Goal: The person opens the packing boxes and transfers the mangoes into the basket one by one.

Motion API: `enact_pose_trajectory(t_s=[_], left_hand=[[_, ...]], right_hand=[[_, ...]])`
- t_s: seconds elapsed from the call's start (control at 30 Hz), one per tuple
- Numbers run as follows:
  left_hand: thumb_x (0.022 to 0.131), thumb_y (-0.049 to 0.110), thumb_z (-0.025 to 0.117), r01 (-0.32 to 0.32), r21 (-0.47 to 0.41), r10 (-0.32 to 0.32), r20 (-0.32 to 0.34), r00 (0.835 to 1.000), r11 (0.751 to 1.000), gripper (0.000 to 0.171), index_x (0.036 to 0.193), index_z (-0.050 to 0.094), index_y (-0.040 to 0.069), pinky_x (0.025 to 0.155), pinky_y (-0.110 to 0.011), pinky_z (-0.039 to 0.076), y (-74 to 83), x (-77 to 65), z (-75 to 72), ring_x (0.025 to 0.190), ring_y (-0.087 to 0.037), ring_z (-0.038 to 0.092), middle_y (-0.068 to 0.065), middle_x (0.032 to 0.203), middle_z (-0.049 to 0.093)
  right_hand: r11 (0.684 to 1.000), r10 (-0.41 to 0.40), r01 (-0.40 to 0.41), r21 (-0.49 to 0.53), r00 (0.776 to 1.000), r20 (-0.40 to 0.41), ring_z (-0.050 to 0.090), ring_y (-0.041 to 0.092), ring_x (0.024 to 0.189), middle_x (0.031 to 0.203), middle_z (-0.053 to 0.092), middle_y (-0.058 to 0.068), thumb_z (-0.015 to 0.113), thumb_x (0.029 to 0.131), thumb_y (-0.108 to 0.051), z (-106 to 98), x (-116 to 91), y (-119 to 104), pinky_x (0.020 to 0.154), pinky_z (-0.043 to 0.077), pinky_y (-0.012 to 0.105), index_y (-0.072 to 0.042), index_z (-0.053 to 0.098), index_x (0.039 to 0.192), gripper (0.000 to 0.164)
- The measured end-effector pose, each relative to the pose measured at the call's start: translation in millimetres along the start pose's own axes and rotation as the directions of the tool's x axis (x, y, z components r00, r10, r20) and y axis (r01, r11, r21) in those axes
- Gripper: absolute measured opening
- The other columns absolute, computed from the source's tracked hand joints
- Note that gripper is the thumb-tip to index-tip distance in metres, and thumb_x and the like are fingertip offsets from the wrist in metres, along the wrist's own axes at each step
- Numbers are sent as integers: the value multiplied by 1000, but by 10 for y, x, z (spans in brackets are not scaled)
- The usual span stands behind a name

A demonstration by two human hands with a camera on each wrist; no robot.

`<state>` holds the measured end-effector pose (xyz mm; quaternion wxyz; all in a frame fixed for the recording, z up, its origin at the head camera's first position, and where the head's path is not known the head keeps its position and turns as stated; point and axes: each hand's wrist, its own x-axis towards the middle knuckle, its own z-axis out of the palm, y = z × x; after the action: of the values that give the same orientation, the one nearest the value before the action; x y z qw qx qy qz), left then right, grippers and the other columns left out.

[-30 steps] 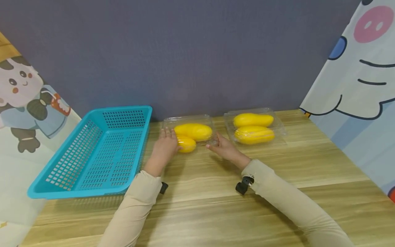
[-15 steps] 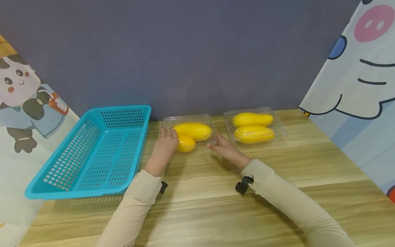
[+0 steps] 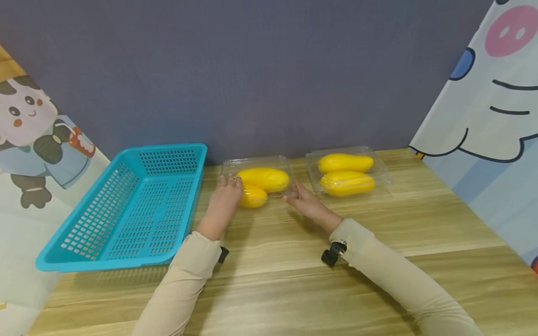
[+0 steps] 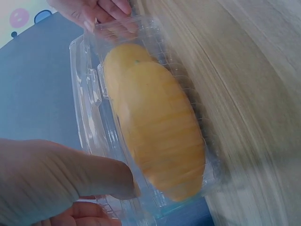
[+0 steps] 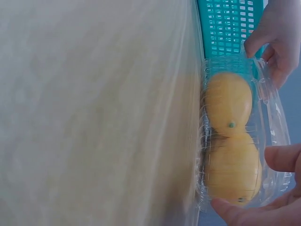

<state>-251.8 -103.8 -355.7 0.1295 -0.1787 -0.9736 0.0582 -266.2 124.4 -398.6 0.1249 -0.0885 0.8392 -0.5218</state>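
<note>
A clear plastic clamshell box (image 3: 257,161) stands on the table near the back wall. Inside lie two long yellow fruits (image 3: 265,179), their exact kind unclear. My left hand (image 3: 224,198) grips the box's left end; in the left wrist view its thumb (image 4: 110,176) presses on the rim, with the fingers partly hidden beyond. At the opposite end my right hand (image 3: 307,203) holds the box, and the right wrist view has its thumb (image 5: 282,157) on the flange and a fingertip at the lower corner. The box appears closed.
A blue perforated basket (image 3: 159,214) is at the left, close to my left forearm. To the right, just past my right hand, sits a second clear box (image 3: 380,172) with two similar yellow fruits (image 3: 346,183). A grey wall (image 3: 269,84) borders the table's back.
Hardly anything differs; the head view shifts slightly. Both hands stay on the same box, and the boxes and basket keep their places.
</note>
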Motion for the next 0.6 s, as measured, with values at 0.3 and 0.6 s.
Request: enact_pose_trajectory(t_s=[0.3, 0.6], left_hand=[[90, -10, 48, 40, -15, -40, 18, 999, 999, 39, 128, 52, -7, 98, -50, 43, 27, -11, -41, 118, -49, 48, -31, 129, 50], [89, -11, 49, 43, -1, -43, 3, 999, 999, 40, 129, 53, -6, 98, -50, 43, 34, -2, -4, 119, -49, 47, -30, 129, 51]], right_hand=[[999, 3, -2, 39, 1000, -7, 30, 39, 134, 152, 20, 25, 51, 96, -23, 20, -7, -11, 110, 28, 50, 3, 2, 149, 77], [999, 9, -9, 46, 1000, -5, 29, 39, 135, 152, 19, 23, 49, 97, -22, 20, -12, -36, 109, 28, 51, 1, 1, 150, 74]])
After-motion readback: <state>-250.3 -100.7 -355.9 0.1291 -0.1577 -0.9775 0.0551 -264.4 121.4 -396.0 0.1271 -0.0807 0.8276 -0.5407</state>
